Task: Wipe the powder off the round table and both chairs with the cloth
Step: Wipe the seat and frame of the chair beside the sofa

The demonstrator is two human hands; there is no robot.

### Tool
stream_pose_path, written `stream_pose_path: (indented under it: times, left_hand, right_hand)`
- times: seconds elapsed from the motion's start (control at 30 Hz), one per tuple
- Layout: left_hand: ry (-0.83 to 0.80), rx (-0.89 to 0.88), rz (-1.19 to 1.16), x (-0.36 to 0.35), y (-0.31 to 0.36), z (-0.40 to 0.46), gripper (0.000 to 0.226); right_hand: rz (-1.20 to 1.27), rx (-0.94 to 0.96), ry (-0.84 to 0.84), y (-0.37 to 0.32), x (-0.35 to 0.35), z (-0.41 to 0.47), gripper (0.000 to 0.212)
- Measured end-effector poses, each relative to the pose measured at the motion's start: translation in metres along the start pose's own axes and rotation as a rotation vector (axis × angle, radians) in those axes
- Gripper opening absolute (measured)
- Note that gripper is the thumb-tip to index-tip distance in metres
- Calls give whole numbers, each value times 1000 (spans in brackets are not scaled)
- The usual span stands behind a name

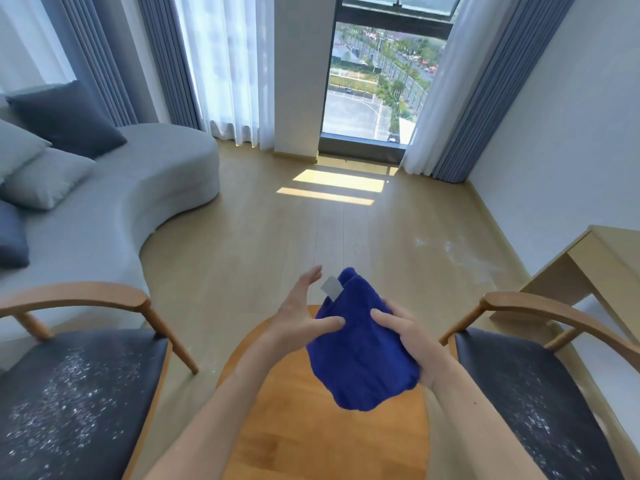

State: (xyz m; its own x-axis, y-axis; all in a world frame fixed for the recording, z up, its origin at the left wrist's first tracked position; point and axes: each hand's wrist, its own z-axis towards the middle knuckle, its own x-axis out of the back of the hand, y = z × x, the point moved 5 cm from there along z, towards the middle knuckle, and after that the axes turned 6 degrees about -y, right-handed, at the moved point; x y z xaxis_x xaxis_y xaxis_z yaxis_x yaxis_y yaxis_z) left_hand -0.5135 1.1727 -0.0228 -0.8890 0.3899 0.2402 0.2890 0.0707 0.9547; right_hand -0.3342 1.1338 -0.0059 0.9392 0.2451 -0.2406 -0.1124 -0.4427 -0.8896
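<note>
A bunched blue cloth [360,355] with a small white tag hangs in the air above the round wooden table [311,427]. My right hand [403,337] grips its right side with curled fingers. My left hand [304,313] touches its left side, thumb pressed on the fabric and fingers straight. The left chair [79,393] has a dark seat strewn with white powder. The right chair [540,403] has a dark seat with powder too. No powder is plain on the visible part of the tabletop.
A curved grey sofa [121,202] with cushions stands at the left. A light wooden desk [588,265] is at the right wall. White powder [460,254] lies on the wood floor before the desk. A tall window [377,84] with curtains is ahead.
</note>
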Motion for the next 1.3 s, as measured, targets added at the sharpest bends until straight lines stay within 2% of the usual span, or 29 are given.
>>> stream_pose_path:
  times: [0.07,0.17,0.2,0.33,0.43,0.53,0.6,0.7,0.77,0.83,1.0,1.3]
  left_hand:
    - [-115,15,-13,0,13,3,86]
    - [-209,36,-5,5,19,4,37]
    - [-222,18,-8,6,21,3,27]
    - [-247,-47,-64,14,25,2,14]
    - [-241,-60,-50,21,28,2,20]
    - [-179,-62,-43,34,28,3,18]
    - [-137,-83,-80,46,31,2,15]
    - [-171,-151,-78,56,42,0,11]
    - [-180,-177,-57,58,47,-1,11]
    - [-185,-189,-65,57,46,-2,11]
    - [-183,-201,-96,53,41,-5,14]
    - [27,-172,-13,50,34,1,10]
  right_hand:
    - [-25,-74,-124,-6,-6,0,39]
    - [-177,-139,-284,-17,-16,0,55]
    - [-234,-157,-331,-20,-20,-1,59]
    - [-515,-199,-356,-32,-25,-5,65]
    - [-792,-163,-209,-43,-16,-10,49]
    - [-1145,33,71,-55,-6,-14,29]
    - [-1218,279,304,-57,-9,-22,27]
    - [-1296,739,576,-50,-18,-39,32]
    - [-1295,938,708,-45,-17,-47,31]
    - [-1193,976,768,-40,-12,-48,30]
    - [-834,855,792,-32,4,-44,28]
    - [-720,491,667,-27,25,-24,16]
